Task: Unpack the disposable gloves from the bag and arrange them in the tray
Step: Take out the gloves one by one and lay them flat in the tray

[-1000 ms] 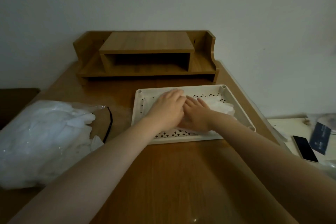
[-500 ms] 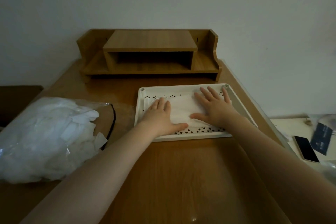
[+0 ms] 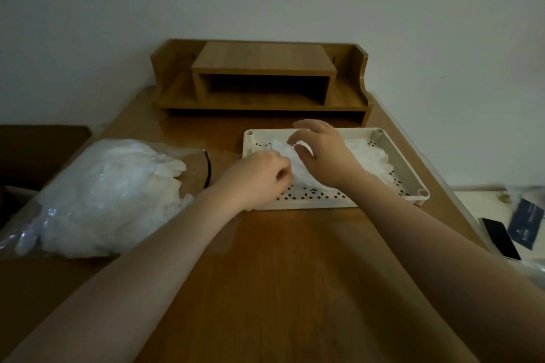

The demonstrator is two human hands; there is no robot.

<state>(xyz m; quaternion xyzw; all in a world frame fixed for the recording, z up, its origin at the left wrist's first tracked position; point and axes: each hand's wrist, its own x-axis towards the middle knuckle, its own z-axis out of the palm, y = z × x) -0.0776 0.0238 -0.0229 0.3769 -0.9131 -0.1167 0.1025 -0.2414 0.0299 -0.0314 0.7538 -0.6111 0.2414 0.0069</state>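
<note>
Left hand: the left hand (image 3: pixel 259 178) sits over the tray's near left corner, fingers curled in, pinching the left edge of the gloves in the tray.
Right hand: the right hand (image 3: pixel 321 153) is raised over the middle of the tray, fingers and thumb bent in a loose, wide claw; whether it has any film between them I cannot tell.
Gloves in tray: the gloves in the tray (image 3: pixel 365 160) lie directly under and between both hands, spread from the tray's centre towards its right side.
Look of the gloves: thin, white, half see-through film, crumpled and bunched up where the left hand takes it, flatter to the right.
Tray: the tray (image 3: pixel 410 169) is off-white, rectangular, with a perforated floor and a round post at each corner; it rests on the worktop (image 3: pixel 280 274).
Bag: the bag (image 3: pixel 97 200) is clear plastic, lying on the worktop left of the tray and apart from both hands, bulging with more white gloves, its mouth turned towards the tray.
Behind: a wooden desk shelf (image 3: pixel 262 79) stands against the wall.
Far right: a dark phone (image 3: pixel 500 237) lies beside a dark card on a pale surface.
</note>
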